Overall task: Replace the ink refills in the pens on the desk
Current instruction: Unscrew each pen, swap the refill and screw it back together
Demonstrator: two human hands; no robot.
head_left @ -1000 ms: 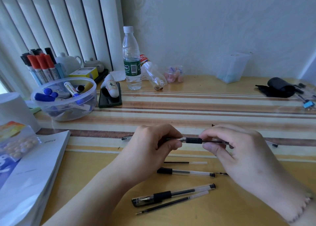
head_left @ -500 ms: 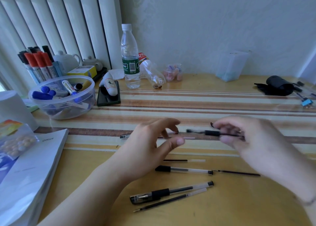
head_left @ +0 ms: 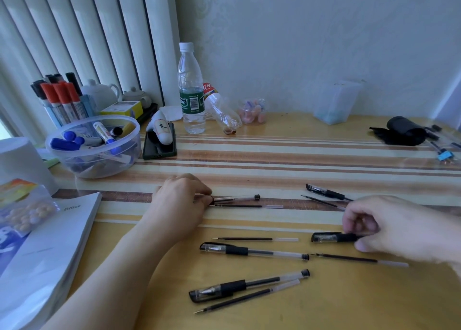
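My left hand [head_left: 182, 200] rests on the desk, its fingertips pinching the left end of a clear pen barrel [head_left: 235, 198] that lies on a brown stripe. A loose refill [head_left: 247, 206] sits just below the barrel. My right hand [head_left: 399, 227] is at the right, low over the desk, holding a black-capped pen [head_left: 331, 237] by its grip. Between the hands lie a refill [head_left: 254, 239], a capped pen [head_left: 252, 251] and another refill [head_left: 359, 259]. A further pen [head_left: 247, 284] and refill [head_left: 247, 298] lie nearer me. One more pen [head_left: 326, 192] lies above my right hand.
A clear bowl of markers [head_left: 129, 140], a dark phone [head_left: 159, 152] and a water bottle [head_left: 190, 90] stand at the back left. A thick white book [head_left: 50, 242] lies at the left edge. A black pouch [head_left: 401, 131] sits at the back right.
My hands have come apart. The right hand carried the black pen right and down towards the desk. The left hand reached forward onto the clear barrel on the brown stripe.
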